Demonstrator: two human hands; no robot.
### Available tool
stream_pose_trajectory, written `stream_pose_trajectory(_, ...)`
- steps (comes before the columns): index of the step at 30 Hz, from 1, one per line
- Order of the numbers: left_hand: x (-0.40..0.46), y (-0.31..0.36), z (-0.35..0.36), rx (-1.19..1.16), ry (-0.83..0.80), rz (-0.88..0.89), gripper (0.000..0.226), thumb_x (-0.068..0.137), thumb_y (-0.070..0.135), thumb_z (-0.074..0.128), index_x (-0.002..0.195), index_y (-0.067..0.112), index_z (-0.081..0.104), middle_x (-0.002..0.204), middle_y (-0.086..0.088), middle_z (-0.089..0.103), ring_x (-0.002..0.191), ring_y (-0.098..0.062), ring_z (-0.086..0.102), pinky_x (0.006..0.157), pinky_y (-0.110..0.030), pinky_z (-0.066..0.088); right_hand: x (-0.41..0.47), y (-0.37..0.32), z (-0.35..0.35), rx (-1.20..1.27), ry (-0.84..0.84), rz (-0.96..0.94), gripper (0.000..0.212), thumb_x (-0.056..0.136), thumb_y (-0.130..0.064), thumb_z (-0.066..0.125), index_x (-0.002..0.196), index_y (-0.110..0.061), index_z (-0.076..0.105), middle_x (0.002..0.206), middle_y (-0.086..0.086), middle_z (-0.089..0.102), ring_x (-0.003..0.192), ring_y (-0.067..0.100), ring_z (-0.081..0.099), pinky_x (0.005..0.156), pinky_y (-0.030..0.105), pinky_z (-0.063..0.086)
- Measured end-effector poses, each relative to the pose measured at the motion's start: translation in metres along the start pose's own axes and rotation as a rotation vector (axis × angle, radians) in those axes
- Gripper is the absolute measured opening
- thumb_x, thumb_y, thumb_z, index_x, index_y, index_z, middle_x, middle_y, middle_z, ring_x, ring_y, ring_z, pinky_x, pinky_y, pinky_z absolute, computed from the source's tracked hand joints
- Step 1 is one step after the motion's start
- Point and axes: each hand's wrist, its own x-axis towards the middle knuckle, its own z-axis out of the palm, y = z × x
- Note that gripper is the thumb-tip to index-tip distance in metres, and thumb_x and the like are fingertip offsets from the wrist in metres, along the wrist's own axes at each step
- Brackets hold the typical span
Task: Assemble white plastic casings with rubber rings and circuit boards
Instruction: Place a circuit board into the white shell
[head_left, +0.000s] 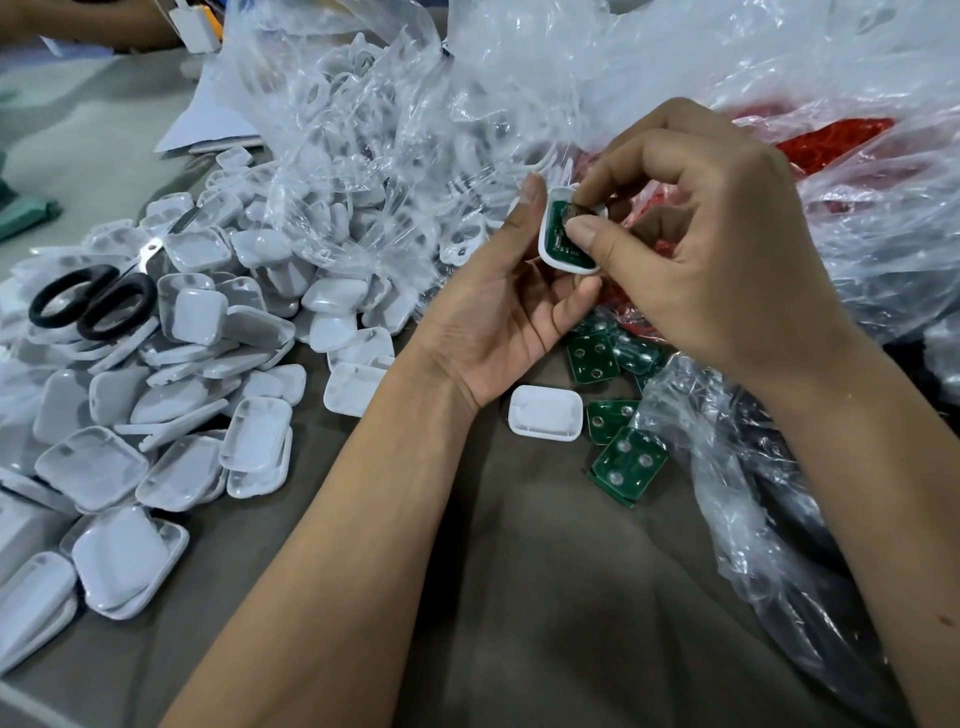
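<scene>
Between both hands, mid-frame: one white casing (551, 248) held open side toward the camera, a green circuit board (558, 228) already sitting in it. Left hand (506, 312) cradles the casing, thumb curled up along its left edge, fingers wrapped underneath. Right hand (696, 234) has thumb and forefinger pinched down onto the board, looks like pressing it home or fiddling with a small part on it; can't tell which. No rubber ring visible on this unit, could be hidden under the fingers.

Just below the hands: one empty casing (545, 413) on the table, loose circuit boards (618, 441) right beside it, some spilling out of a clear bag (727, 467).

Behind the right hand: bag of red rings (836, 140), mostly full.

Left of the left hand: big pile of white casings (171, 395), black scissors (93, 301) on top, more in the plastic bag (363, 130) beyond.

Judgement: early-to-mid in the batch. Can't pick out finished units in the pile; plenty of stock left.
</scene>
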Motion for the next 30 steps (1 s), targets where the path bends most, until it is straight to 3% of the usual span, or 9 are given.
stream_pose_trajectory(5,0.0016,-0.0008,-0.0006,0.004,0.006,0.002,0.043,0.100,0.046,0.052,0.102,0.006,0.069,0.101,-0.009,0.067,0.084,-0.014,0.065,0.060,-0.019,0.059,-0.0002,-0.0013,-0.0015,0.069,0.018,0.009,0.017,0.092,-0.019,0.077,0.102,-0.006,0.075,0.103,0.001,0.065,0.072,0.002,0.061,0.064,0.014,0.047)
stream_pose_trajectory(13,0.0033,-0.0026,-0.0023,-0.048,-0.005,0.018,0.043,0.101,0.043,0.052,0.094,0.006,0.074,0.093,-0.008,0.071,0.075,-0.011,0.071,0.059,-0.020,0.060,-0.0004,-0.0002,0.0000,0.159,0.043,0.064,0.016,0.090,-0.021,0.081,0.102,-0.011,0.079,0.102,0.001,0.071,0.074,0.004,0.067,0.063,0.017,0.050)
stream_pose_trajectory(16,0.0024,-0.0015,-0.0022,-0.073,-0.030,0.013,0.045,0.101,0.043,0.051,0.089,0.008,0.077,0.088,-0.006,0.073,0.074,-0.012,0.072,0.059,-0.021,0.060,-0.0008,-0.0009,-0.0014,0.244,0.058,0.112,0.020,0.086,-0.020,0.085,0.102,-0.011,0.079,0.103,0.003,0.073,0.087,0.013,0.072,0.072,0.032,0.060)
stream_pose_trajectory(20,0.0005,-0.0009,-0.0021,-0.086,-0.063,-0.001,0.046,0.100,0.043,0.049,0.090,0.010,0.079,0.088,-0.005,0.074,0.075,-0.012,0.073,0.059,-0.021,0.060,-0.0015,-0.0018,-0.0043,0.307,0.056,0.123,0.021,0.084,-0.020,0.086,0.101,-0.011,0.079,0.102,0.005,0.075,0.082,0.029,0.073,0.068,0.051,0.060)
stream_pose_trajectory(23,-0.0005,-0.0013,-0.0022,-0.094,-0.079,-0.010,0.046,0.100,0.042,0.048,0.092,0.009,0.078,0.089,-0.006,0.075,0.076,-0.012,0.074,0.060,-0.022,0.060,-0.0015,-0.0015,-0.0046,0.308,0.043,0.097,0.019,0.085,-0.018,0.086,0.101,-0.010,0.079,0.103,0.006,0.073,0.080,0.031,0.072,0.065,0.053,0.059)
stream_pose_trajectory(27,-0.0011,-0.0003,-0.0021,-0.094,-0.077,-0.015,0.041,0.096,0.043,0.051,0.101,0.008,0.071,0.094,-0.008,0.073,0.076,-0.014,0.073,0.060,-0.022,0.060,-0.0008,-0.0007,-0.0040,0.329,0.021,0.065,0.018,0.086,-0.016,0.084,0.101,-0.010,0.078,0.104,0.007,0.071,0.086,0.023,0.071,0.065,0.045,0.062)
stream_pose_trajectory(30,-0.0017,-0.0007,-0.0024,-0.080,-0.064,-0.013,0.044,0.099,0.044,0.048,0.096,0.010,0.075,0.095,-0.007,0.072,0.077,-0.014,0.071,0.060,-0.022,0.060,-0.0004,0.0003,-0.0039,0.334,0.004,0.057,0.017,0.087,-0.014,0.083,0.103,-0.011,0.079,0.105,0.003,0.070,0.089,0.021,0.072,0.066,0.046,0.062)
